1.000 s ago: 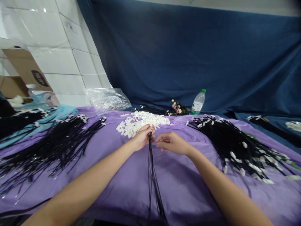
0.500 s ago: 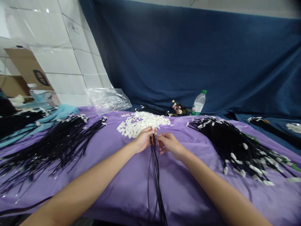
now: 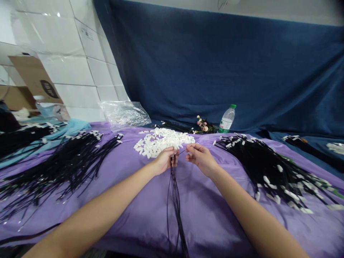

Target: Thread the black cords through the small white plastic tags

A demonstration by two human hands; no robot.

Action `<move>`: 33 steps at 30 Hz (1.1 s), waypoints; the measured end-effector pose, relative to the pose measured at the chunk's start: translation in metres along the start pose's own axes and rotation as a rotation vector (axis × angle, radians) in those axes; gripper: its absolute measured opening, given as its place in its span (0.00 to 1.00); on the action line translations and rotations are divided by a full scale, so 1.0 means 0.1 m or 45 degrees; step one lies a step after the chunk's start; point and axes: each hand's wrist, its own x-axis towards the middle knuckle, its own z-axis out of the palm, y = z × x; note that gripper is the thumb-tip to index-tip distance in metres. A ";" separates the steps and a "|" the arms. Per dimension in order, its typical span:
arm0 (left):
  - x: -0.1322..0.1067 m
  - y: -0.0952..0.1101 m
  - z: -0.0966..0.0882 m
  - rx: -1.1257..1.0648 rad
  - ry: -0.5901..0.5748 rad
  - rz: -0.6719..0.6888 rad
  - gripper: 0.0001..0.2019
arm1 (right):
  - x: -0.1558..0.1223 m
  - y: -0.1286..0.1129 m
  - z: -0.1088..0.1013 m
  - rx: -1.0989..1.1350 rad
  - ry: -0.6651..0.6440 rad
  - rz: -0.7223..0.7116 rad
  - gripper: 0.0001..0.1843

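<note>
Purple cloth point(image 3: 145, 211) bears tagged cords point(image 3: 255, 163) both sides; loose tags point(image 3: 161, 141) remain, so we seem partway. Our left grip point(image 3: 163, 161) holds a bunch point(image 3: 176, 193), our right grip point(image 3: 202, 159) pinches one strand point(image 3: 182, 152).

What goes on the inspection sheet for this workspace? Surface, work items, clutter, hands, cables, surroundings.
Surface: wrinkled purple cloth.
Work items: white pieces heaped centrally; left cord pile, right cord pile, both black.
Clutter: clear plastic bag, green-capped bottle, flowers.
Left hand: holds a black cord bundle near its upper end.
Right hand: appears to pinch one strand running toward that bundle.
Cables: nothing seen beyond cords.
Surroundings: blue curtain behind, cardboard box left.
</note>
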 end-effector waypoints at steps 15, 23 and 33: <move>0.00 -0.01 -0.03 0.090 -0.007 -0.073 0.04 | 0.22 -0.29 -0.36 0.059 0.473 -0.470 0.12; 0.02 0.01 -0.06 0.031 -0.004 -0.099 0.10 | 0.07 -0.07 -0.16 -0.746 0.162 -0.606 0.13; 0.00 0.01 -0.09 -0.052 -0.086 -0.080 0.11 | 0.01 0.09 -0.09 -1.313 0.169 -0.907 0.12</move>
